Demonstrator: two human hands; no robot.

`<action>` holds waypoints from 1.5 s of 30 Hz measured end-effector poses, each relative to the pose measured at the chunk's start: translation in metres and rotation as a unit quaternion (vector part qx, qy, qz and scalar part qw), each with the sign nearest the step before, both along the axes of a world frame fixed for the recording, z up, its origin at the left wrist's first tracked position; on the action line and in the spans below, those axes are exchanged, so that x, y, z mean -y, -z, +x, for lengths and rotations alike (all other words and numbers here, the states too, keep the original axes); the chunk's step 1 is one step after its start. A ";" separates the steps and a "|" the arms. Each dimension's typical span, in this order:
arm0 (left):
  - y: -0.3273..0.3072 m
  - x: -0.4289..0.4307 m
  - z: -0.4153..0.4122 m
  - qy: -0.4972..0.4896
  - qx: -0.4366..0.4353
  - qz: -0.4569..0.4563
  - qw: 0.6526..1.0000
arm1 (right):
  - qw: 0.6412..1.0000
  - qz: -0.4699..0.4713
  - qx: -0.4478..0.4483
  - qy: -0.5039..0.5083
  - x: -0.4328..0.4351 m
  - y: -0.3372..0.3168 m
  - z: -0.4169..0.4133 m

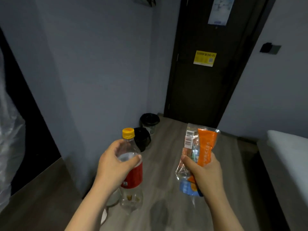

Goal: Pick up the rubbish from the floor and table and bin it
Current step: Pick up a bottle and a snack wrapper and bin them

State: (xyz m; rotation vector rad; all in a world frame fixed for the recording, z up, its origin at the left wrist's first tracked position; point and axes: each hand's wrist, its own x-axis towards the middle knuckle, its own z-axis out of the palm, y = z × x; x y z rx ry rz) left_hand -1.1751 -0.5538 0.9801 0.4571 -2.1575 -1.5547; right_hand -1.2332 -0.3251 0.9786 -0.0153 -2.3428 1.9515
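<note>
My left hand (115, 164) grips a clear plastic bottle (132, 174) with a yellow cap and a red label, held upright. In my right hand (205, 172) is a bunch of crumpled plastic wrappers (200, 144), one orange, one clear with a barcode, one blue below the fist. Two bins stand on the floor ahead by the wall: a near one with a black liner (143, 139), partly hidden behind the bottle, and a far white perforated one with a black liner (150, 121).
A dark door (208, 90) with a yellow sticker closes the far end of the wooden floor. A white bed edge (286, 154) runs along the right. A wall corner juts out on the left, with a dark opening and clear plastic sheeting beyond it.
</note>
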 end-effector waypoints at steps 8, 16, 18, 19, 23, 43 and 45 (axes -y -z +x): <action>0.001 0.009 -0.151 0.001 0.017 -0.008 1.000 | 1.000 -0.018 -0.003 -0.019 0.004 -0.006 -0.152; 0.030 0.033 -0.269 0.009 0.052 0.020 0.998 | 0.999 0.010 0.042 -0.025 0.021 0.024 -0.268; 0.038 0.043 -0.304 0.015 0.050 0.003 0.999 | 0.999 0.024 0.037 -0.018 0.028 0.032 -0.301; 0.042 0.049 -0.321 0.022 0.050 -0.001 0.999 | 0.999 0.028 0.034 -0.015 0.034 0.035 -0.318; 0.055 0.082 -0.393 0.055 0.056 0.005 0.997 | 0.998 0.049 0.036 -0.027 0.060 0.037 -0.387; 0.089 0.177 -0.671 0.026 0.111 -0.008 0.993 | 0.991 0.030 0.068 -0.109 0.148 0.064 -0.684; 0.093 0.177 -0.703 0.016 0.115 -0.022 0.993 | 0.990 0.020 0.078 -0.120 0.149 0.068 -0.726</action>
